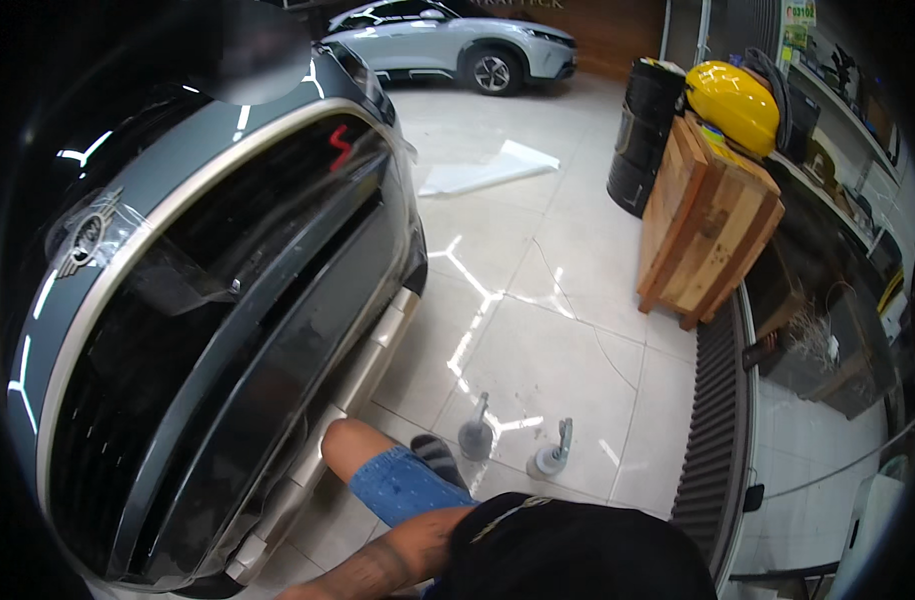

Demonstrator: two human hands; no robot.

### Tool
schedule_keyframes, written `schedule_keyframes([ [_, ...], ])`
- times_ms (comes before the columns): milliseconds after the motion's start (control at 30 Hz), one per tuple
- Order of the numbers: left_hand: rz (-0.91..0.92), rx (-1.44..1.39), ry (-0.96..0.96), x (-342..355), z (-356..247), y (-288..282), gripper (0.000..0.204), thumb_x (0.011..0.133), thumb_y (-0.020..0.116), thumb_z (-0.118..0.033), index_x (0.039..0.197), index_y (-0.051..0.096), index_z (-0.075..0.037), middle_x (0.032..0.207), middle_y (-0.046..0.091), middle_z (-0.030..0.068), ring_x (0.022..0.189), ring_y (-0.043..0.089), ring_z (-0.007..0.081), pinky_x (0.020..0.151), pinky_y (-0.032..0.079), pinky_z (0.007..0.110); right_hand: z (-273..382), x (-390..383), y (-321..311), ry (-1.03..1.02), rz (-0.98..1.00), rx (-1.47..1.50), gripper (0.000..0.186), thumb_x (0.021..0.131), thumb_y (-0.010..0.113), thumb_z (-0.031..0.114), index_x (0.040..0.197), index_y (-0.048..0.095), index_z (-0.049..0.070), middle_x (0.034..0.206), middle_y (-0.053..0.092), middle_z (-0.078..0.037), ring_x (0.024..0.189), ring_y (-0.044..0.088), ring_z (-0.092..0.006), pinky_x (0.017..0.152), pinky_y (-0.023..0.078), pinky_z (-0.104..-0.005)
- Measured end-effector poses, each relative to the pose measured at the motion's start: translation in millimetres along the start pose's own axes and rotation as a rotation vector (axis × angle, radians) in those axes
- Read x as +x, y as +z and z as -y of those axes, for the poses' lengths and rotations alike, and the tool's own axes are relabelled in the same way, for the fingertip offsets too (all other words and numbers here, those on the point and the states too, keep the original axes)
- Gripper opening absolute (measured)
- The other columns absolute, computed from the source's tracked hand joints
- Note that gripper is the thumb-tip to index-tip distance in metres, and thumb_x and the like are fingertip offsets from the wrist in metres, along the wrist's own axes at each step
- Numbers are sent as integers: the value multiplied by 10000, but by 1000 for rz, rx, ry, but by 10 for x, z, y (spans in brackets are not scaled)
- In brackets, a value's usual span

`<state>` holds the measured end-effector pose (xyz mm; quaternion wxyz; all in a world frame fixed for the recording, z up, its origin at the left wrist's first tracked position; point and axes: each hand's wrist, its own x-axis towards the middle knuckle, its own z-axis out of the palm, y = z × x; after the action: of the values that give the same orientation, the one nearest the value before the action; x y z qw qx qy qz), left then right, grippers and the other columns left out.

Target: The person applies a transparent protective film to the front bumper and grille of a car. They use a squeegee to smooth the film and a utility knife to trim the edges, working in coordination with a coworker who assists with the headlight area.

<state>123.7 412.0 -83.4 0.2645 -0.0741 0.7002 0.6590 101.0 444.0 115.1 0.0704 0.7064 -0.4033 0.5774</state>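
Neither of my hands shows in the picture. One bare, tattooed forearm (pixel 373 562) of mine runs out through the lower edge, and its hand is hidden beyond that edge. Close beside it, on the left, stands the front of a grey-blue car with a dark grille (pixel 268 250) framed by a pale trim band. Clear film clings wrinkled over the round winged badge (pixel 88 240) and parts of the grille. My bent knee (pixel 350 445), below blue denim shorts, sits against the car's lower bumper (pixel 378 345).
Two spray bottles, one grey (pixel 476 437) and one whitish (pixel 550 458), stand on the tiled floor. A white sheet (pixel 498 168) lies farther off. At right are a wooden cabinet (pixel 713 220), a black drum (pixel 646 130) and a yellow rounded object (pixel 728 100). A silver car (pixel 458 45) is parked behind.
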Motion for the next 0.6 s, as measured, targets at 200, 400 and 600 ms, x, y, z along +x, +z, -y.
schedule_keyframes([
  [200, -69, 170, 12, -462, 24, -152, 713, 918, 336, -599, 1124, 597, 31, 1047, 634, 184, 1010, 562, 324, 890, 415, 410, 1282, -2110, -586, 880, -553, -554, 449, 811, 636, 77, 1253, 565, 34, 1062, 665, -166, 842, 668, -290, 724, 540, -372],
  [400, -498, 164, -80, -1444, 857, -562, 762, 942, 269, -611, 1119, 598, 53, 1058, 631, 221, 1053, 554, 376, 943, 403, 446, 2090, -3517, -839, 1289, -1295, -983, 236, 831, 509, -38, 1017, 648, 1, 799, 644, -58, 658, 579, -148, 596, 468, -276],
  [600, -708, 458, -453, -2394, 1832, -204, 816, 967, 201, -624, 1113, 598, 74, 1069, 628, 258, 1096, 545, 428, 996, 390, 482, 2413, -6459, -548, 1787, -1488, -712, 693, 880, 637, 233, 1451, 289, 51, 1270, 482, -210, 1052, 543, -306, 844, 473, -404],
])
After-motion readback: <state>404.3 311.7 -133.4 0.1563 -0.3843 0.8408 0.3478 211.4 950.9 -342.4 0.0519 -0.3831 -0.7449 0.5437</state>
